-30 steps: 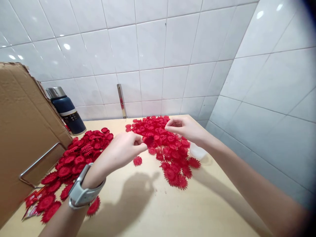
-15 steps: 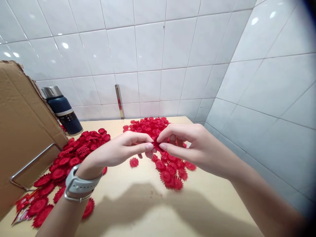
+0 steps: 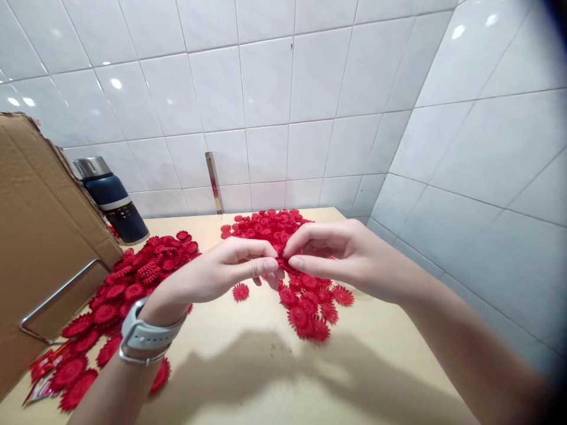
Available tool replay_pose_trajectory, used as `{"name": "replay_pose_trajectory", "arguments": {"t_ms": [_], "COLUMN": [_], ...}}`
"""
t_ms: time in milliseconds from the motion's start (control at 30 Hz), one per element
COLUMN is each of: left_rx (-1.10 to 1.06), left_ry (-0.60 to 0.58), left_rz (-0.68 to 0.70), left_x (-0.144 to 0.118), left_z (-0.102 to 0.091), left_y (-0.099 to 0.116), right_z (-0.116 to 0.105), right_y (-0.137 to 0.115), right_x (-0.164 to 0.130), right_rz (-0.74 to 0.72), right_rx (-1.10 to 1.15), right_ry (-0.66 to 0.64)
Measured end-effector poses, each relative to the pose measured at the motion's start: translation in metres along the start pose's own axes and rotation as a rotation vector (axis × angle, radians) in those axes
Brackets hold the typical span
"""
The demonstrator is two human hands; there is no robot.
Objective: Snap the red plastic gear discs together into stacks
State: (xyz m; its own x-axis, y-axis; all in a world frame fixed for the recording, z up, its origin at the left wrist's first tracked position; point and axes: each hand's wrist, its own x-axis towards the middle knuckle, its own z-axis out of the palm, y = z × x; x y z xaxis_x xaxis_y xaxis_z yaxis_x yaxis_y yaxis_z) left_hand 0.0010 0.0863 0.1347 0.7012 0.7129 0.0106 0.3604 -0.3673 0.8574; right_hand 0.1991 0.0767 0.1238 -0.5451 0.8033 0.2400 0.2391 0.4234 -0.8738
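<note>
A small red piece [image 3: 282,260], mostly covered by fingertips, is pinched between my two hands above the table. My left hand [image 3: 234,265], with a pale watch band on its wrist, grips it between thumb and fingers from the left. From the right, my right hand [image 3: 341,251] holds its other side between thumb and forefinger. Behind and below my hands spreads a pile of red fringed flower-like discs [image 3: 310,307]. One single red disc [image 3: 240,291] lies apart, just below my left hand.
A second heap of red discs [image 3: 106,313] covers the table's left side, beside a cardboard box [image 3: 44,224] with a metal wire handle [image 3: 62,292]. A dark blue bottle [image 3: 116,200] stands behind the box. Shiny wrappers [image 3: 42,375] lie front left. Tiled walls [image 3: 310,77] bound the table.
My fingers have shifted slightly around the red piece, and the right hand's fingers are a little more bent. Both hands still pinch it in nearly the same place.
</note>
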Motion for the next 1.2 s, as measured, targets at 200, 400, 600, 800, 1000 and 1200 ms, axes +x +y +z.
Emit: {"name": "replay_pose_trajectory", "arguments": {"t_ms": [200, 400, 600, 800, 1000, 1200], "left_rx": [-0.015, 0.022, 0.047, 0.105, 0.015, -0.002], "left_ry": [0.029, 0.114, 0.136, 0.136, 0.168, 0.176], "left_rz": [-0.01, -0.067, -0.078, -0.084, -0.08, -0.067], "left_x": [0.002, 0.007, 0.009, 0.01, 0.01, 0.012], "left_z": [0.0, 0.002, 0.007, 0.016, 0.018, 0.018], "left_y": [-0.002, -0.005, -0.006, -0.009, -0.007, -0.01], "right_z": [-0.002, 0.003, 0.008, 0.011, 0.012, 0.01], "right_y": [0.004, 0.007, 0.007, 0.004, 0.004, 0.007], "right_x": [0.0, 0.0, 0.005, 0.006, 0.005, 0.003], "right_rz": [0.005, 0.024, 0.097, 0.098, 0.093, 0.061], "right_rx": [-0.075, -0.189, -0.067, -0.054, -0.103, -0.162], "right_ry": [0.052, 0.254, 0.311, 0.349, 0.366, 0.359]}}
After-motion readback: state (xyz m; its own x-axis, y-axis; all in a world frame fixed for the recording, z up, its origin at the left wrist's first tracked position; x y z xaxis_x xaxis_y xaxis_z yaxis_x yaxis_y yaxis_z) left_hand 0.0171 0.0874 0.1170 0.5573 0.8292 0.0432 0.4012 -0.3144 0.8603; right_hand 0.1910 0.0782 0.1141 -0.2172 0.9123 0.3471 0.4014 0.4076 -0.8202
